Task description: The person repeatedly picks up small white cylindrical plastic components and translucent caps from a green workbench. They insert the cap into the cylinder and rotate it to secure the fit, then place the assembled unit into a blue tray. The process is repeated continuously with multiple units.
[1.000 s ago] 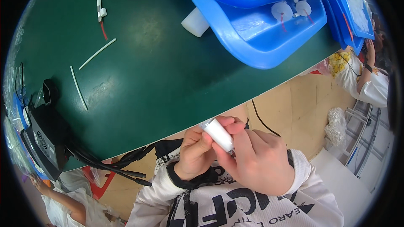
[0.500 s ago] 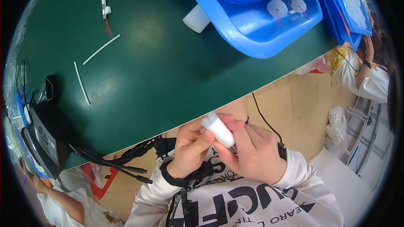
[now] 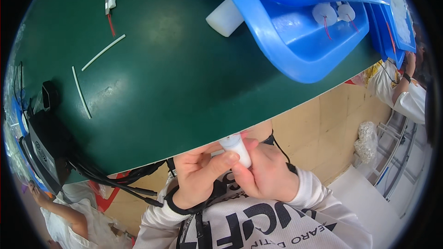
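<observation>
Close to my body, at the table's front edge, both hands hold a small white plastic cylinder (image 3: 239, 151). Its upper end is paler and translucent, and a bit of red wire shows beside that end. My left hand (image 3: 199, 171) pinches the cylinder from the left, thumb pressed on its side. From the right, my right hand (image 3: 268, 171) has its fingers closed around the lower part. The right fingertips are partly hidden behind the cylinder.
Blue trays (image 3: 295, 67) stand at the back right, with white round pieces (image 3: 325, 14) trailing red wires. A thicker white cylinder (image 3: 224, 18) lies beside them. Thin white tubes (image 3: 104, 52) lie on the green table (image 3: 161, 87). A black device (image 3: 46, 143) with cables stands left. Co-workers flank the table.
The cylinder is tilted more upright in my hands, and red wire now shows by its upper end. My right hand has shifted slightly left. The table view has shifted a little.
</observation>
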Demonstrator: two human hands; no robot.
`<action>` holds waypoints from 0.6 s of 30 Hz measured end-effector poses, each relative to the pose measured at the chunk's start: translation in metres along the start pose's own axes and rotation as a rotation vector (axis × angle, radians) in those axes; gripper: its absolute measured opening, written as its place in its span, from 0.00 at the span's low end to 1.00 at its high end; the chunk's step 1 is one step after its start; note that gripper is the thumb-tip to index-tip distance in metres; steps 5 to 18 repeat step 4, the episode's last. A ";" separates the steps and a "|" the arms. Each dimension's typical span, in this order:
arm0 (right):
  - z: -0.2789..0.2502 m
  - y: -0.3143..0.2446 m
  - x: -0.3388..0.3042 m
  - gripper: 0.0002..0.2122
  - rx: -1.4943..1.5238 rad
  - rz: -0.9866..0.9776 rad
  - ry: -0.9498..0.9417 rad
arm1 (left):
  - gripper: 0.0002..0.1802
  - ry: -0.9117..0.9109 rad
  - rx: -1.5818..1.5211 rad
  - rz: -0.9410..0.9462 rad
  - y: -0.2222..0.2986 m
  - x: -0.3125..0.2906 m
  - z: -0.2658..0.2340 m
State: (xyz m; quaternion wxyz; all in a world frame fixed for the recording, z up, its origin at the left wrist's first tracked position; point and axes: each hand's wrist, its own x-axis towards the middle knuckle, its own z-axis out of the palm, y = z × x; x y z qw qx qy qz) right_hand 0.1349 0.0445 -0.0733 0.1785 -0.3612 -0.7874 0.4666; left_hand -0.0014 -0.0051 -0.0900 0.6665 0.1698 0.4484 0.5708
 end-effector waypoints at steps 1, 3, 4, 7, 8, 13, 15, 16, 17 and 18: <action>-0.009 -0.004 0.003 0.17 -0.015 0.015 -0.048 | 0.22 0.026 -0.043 0.003 -0.001 -0.001 0.003; -0.019 -0.009 0.007 0.17 0.016 0.058 -0.126 | 0.23 0.076 -0.126 0.009 -0.004 0.000 0.009; -0.023 -0.012 0.008 0.17 0.057 0.084 -0.151 | 0.23 0.068 -0.126 0.014 -0.004 -0.001 0.011; -0.023 -0.012 0.008 0.17 0.057 0.084 -0.151 | 0.23 0.068 -0.126 0.014 -0.004 -0.001 0.011; -0.023 -0.012 0.008 0.17 0.057 0.084 -0.151 | 0.23 0.068 -0.126 0.014 -0.004 -0.001 0.011; -0.023 -0.012 0.008 0.17 0.057 0.084 -0.151 | 0.23 0.068 -0.126 0.014 -0.004 -0.001 0.011; -0.023 -0.012 0.008 0.17 0.057 0.084 -0.151 | 0.23 0.068 -0.126 0.014 -0.004 -0.001 0.011; -0.023 -0.012 0.008 0.17 0.057 0.084 -0.151 | 0.23 0.068 -0.126 0.014 -0.004 -0.001 0.011; -0.023 -0.012 0.008 0.17 0.057 0.084 -0.151 | 0.23 0.068 -0.126 0.014 -0.004 -0.001 0.011; -0.023 -0.012 0.008 0.17 0.057 0.084 -0.151 | 0.23 0.068 -0.126 0.014 -0.004 -0.001 0.011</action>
